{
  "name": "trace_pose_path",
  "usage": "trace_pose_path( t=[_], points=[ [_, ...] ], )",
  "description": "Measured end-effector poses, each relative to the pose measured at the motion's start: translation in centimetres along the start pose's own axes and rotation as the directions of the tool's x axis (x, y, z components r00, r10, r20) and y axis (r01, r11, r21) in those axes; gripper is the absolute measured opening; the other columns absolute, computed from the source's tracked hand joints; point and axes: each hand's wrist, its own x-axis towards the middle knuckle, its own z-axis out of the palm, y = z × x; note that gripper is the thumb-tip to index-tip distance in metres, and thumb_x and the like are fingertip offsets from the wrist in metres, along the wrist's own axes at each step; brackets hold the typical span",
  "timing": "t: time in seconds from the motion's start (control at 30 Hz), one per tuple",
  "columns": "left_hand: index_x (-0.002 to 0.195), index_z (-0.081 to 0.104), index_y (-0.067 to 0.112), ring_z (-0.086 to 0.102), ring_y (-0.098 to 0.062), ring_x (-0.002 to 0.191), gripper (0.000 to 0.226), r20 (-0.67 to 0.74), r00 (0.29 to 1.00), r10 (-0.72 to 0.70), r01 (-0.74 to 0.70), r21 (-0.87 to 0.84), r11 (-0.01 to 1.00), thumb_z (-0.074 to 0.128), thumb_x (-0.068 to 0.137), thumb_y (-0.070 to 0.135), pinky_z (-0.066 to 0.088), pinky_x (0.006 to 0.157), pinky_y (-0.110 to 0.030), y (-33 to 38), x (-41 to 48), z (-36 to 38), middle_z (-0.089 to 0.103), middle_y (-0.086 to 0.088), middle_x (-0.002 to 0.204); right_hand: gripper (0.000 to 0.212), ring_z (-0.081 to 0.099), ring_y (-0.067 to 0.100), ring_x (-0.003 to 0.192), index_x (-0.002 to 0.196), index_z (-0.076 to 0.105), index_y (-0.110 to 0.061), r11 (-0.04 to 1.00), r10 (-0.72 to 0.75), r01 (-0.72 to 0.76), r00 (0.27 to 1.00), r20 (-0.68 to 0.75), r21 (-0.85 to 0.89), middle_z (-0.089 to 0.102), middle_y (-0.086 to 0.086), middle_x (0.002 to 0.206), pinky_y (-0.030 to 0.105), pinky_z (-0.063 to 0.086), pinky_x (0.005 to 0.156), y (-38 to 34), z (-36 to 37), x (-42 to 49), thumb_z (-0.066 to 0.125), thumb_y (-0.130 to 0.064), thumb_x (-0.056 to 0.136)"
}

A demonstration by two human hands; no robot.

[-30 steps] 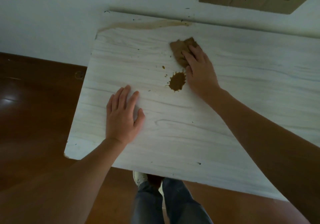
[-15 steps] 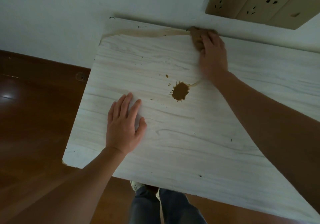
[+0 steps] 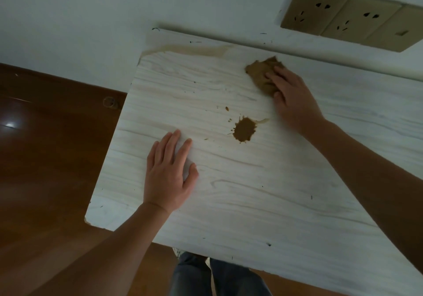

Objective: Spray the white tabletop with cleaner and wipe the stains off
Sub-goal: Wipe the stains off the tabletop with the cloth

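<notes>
The white wood-grain tabletop (image 3: 251,192) fills the middle of the view. A dark brown blot (image 3: 244,130) with small splashes sits near its centre. A pale brown smear (image 3: 194,49) runs along the far edge by the wall. My right hand (image 3: 294,100) presses a soiled brown cloth (image 3: 261,72) flat on the table, up and to the right of the blot. My left hand (image 3: 170,172) lies flat on the table with fingers spread, to the left of the blot and below it, holding nothing.
A white wall (image 3: 114,21) backs the table, with a row of tan sockets (image 3: 350,17) at upper right. Dark wooden floor (image 3: 45,158) lies to the left. My legs in jeans (image 3: 217,277) show below the table's near edge.
My right hand has pulled the cloth back from the far edge by the wall toward the blot. The far-edge smear is shorter at its right end. My left hand stays put.
</notes>
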Motion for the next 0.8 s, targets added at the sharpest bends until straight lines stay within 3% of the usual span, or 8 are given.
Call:
trace_pose_path(
  t=[0.13, 0.23, 0.43, 0.57, 0.63, 0.8],
  points=[
    [0.152, 0.046, 0.017, 0.027, -0.031, 0.155, 0.06, 0.004, 1.0, 0.001, -0.001, 0.002, 1.0, 0.044, 0.098, 0.043, 0.025, 0.125, -0.052, 0.0, 0.0, 0.1, 0.035, -0.013, 0.164, 0.054, 0.025, 0.029, 0.148, 0.151, 0.039, -0.016, 0.993, 0.114, -0.112, 0.992, -0.052, 0.045, 0.03, 0.007, 0.161, 0.044, 0.02, 0.124, -0.9, 0.2, 3.0, 0.043, -0.011, 0.098],
    [0.152, 0.046, 0.017, 0.027, -0.031, 0.155, 0.06, 0.006, 1.0, 0.002, -0.002, 0.004, 1.0, 0.043, 0.098, 0.044, 0.025, 0.125, -0.052, 0.0, 0.0, 0.0, 0.035, -0.013, 0.164, 0.054, 0.024, 0.028, 0.149, 0.152, 0.038, -0.017, 0.993, 0.106, -0.104, 0.994, -0.031, 0.059, 0.029, 0.006, 0.162, 0.044, 0.019, 0.124, -3.8, 1.4, 6.3, 0.043, -0.012, 0.098],
    [0.152, 0.045, 0.018, 0.027, -0.03, 0.155, 0.06, 0.015, 1.0, 0.0, 0.0, 0.008, 1.0, 0.043, 0.098, 0.044, 0.025, 0.125, -0.052, 0.0, 0.0, -0.1, 0.034, -0.012, 0.164, 0.053, 0.025, 0.029, 0.149, 0.15, 0.042, -0.017, 0.977, -0.214, 0.212, 0.975, 0.068, 0.036, 0.031, 0.007, 0.161, 0.041, 0.017, 0.125, -10.7, 4.0, 7.1, 0.047, -0.008, 0.098],
    [0.153, 0.044, 0.018, 0.026, -0.03, 0.155, 0.06, 0.018, 1.0, -0.001, 0.0, 0.013, 1.0, 0.042, 0.098, 0.045, 0.025, 0.125, -0.052, 0.0, 0.1, -0.1, 0.034, -0.011, 0.164, 0.053, 0.027, 0.026, 0.149, 0.15, 0.042, -0.021, 0.928, -0.37, 0.373, 0.912, 0.179, 0.017, 0.033, 0.003, 0.16, 0.04, 0.019, 0.125, -8.6, 3.6, 3.0, 0.047, -0.01, 0.099],
    [0.152, 0.044, 0.018, 0.027, -0.03, 0.154, 0.06, 0.011, 1.0, 0.003, -0.004, 0.011, 1.0, 0.042, 0.098, 0.045, 0.025, 0.125, -0.052, 0.1, 0.1, -0.2, 0.034, -0.012, 0.164, 0.053, 0.027, 0.024, 0.149, 0.15, 0.044, -0.022, 0.942, -0.332, 0.337, 0.928, 0.167, -0.001, 0.034, 0.001, 0.16, 0.04, 0.019, 0.124, -5.7, 2.3, 1.5, 0.047, -0.009, 0.098],
    [0.151, 0.045, 0.017, 0.028, -0.032, 0.154, 0.06, 0.001, 1.0, 0.005, -0.005, 0.011, 1.0, 0.039, 0.099, 0.044, 0.027, 0.124, -0.053, 0.3, 0.0, -0.2, 0.035, -0.012, 0.163, 0.054, 0.029, 0.029, 0.147, 0.15, 0.042, -0.018, 0.999, -0.049, 0.049, 0.998, 0.041, -0.02, 0.032, 0.006, 0.161, 0.046, 0.023, 0.123, 0.9, -0.3, -0.3, 0.045, -0.008, 0.097]
  ],
)
